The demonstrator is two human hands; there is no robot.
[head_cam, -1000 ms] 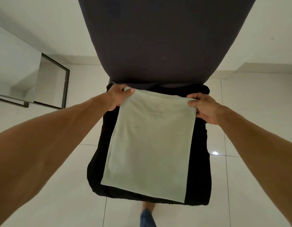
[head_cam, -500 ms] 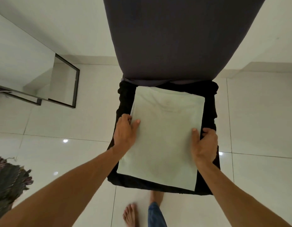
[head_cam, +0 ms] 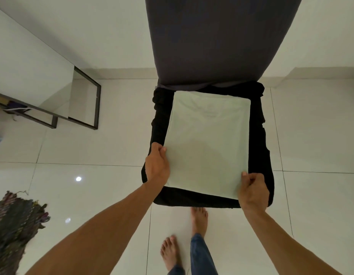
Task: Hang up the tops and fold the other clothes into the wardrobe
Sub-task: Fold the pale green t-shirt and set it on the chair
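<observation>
Nearest: bare feet and a jeans leg on the white tiled floor, close in front of the seat. Standing this close lets both arms reach the fabric without leaning.

Near left, on the floor: a heap of dark patterned fabric, well apart from the work area. It may be waiting its turn; the type of garment cannot be told.

Left grip: thumb on top of the left edge of the pale green garment, fingers curled against the edge, so pinching it.
Right grip: thumb on top of the near right corner, fingers tucked beneath, also pinching.
Judgement: taking the two near points keeps the rectangle square and taut, ready for the next fold away from the body.

The garment lies flat as a folded rectangle on black cloth that covers the chair seat. Whether the black cloth is another garment or a cover cannot be told. The seat serves as the folding surface.

Beyond: the dark grey chair back rises at the garment's far edge.

Far left: a black-framed mirror stands against the wall.

Containers: no wardrobe, shelf or hanger is in view, so nothing is seen stored yet.
</observation>
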